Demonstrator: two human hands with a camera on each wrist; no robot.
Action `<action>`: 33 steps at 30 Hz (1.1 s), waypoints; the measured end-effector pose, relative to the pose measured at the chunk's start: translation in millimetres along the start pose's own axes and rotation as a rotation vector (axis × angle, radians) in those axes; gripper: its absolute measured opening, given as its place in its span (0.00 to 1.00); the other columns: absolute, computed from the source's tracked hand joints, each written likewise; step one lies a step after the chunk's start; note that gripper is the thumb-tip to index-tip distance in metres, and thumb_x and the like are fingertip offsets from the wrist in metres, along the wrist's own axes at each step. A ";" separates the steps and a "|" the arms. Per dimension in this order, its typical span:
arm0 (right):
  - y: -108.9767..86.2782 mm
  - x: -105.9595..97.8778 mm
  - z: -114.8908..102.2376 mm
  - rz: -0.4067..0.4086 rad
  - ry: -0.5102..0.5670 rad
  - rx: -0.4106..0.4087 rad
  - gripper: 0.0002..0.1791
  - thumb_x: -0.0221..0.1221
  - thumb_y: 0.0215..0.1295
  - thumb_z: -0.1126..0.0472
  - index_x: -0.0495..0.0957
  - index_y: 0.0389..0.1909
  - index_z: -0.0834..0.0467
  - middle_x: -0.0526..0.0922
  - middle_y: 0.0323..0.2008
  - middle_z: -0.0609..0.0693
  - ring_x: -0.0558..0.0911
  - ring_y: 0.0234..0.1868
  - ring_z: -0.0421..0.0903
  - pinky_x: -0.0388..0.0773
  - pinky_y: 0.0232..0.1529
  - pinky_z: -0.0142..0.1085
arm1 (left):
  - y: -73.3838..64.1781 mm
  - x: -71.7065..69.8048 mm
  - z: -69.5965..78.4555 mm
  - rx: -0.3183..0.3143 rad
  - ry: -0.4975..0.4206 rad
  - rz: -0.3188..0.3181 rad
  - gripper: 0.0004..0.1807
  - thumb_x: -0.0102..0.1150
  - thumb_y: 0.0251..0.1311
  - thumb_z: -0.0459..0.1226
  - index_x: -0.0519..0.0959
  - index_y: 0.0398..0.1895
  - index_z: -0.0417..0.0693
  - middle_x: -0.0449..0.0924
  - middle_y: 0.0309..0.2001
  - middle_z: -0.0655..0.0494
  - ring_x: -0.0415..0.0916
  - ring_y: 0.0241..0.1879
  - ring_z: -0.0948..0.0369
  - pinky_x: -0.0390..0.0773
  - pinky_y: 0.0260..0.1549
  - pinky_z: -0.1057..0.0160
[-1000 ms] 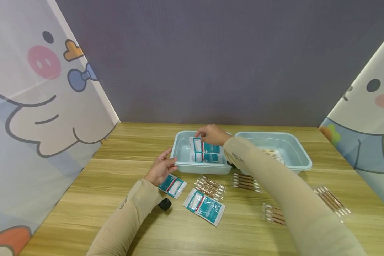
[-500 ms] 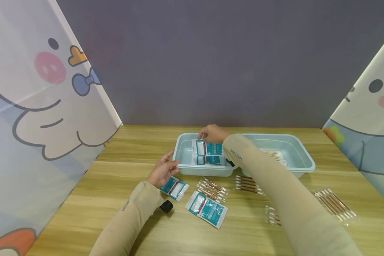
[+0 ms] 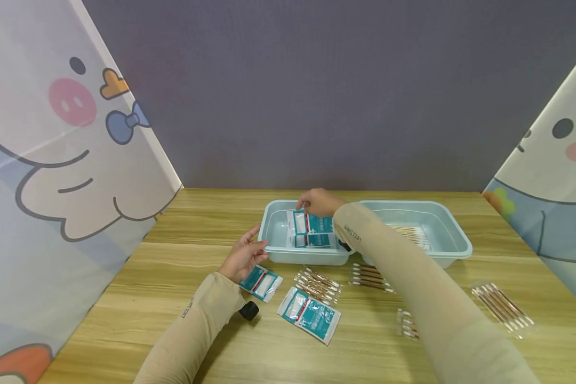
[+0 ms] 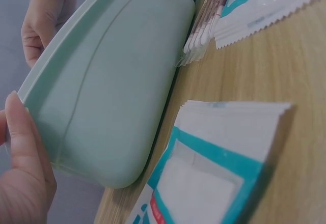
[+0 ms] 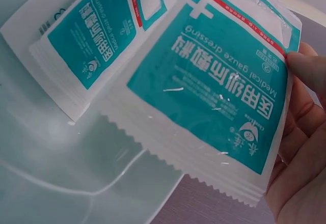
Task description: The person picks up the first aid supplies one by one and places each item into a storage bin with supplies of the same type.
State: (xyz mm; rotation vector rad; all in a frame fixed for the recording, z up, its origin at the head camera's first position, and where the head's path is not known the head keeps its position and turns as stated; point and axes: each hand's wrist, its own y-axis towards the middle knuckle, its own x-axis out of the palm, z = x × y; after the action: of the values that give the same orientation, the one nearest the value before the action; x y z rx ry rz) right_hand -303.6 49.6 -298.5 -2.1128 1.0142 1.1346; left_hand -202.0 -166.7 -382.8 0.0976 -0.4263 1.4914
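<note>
Pinching a gauze packet edge-on near mid-frame, the right hand should lower it flat while the left hand steadies the tub by gripping its rim.

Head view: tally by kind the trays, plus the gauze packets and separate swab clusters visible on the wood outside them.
Plastic trays: 2
Gauze dressing packets: 2
Wrapped cotton swab clusters: 4
Total: 8

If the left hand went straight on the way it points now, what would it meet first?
Most likely the left pale blue tub: the left hand grips it at its near left corner, so there seems no gap to cross.
</note>
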 end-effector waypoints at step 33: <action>6.3 2.2 15.4 -0.048 -0.068 0.022 0.14 0.54 0.65 0.72 0.83 0.47 0.59 0.81 0.50 0.56 0.77 0.51 0.53 0.75 0.58 0.46 | -2.0 2.8 -0.2 -0.007 0.007 -0.030 0.34 0.46 0.67 0.23 0.50 0.74 0.41 0.75 0.28 0.53 0.74 0.18 0.66 0.79 0.22 0.76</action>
State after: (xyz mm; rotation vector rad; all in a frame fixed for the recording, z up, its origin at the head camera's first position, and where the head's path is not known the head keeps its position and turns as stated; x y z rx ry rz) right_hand -314.9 56.4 -308.9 -2.0555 0.9357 1.1585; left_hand -199.9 -164.2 -381.7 0.0926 -0.4231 1.4599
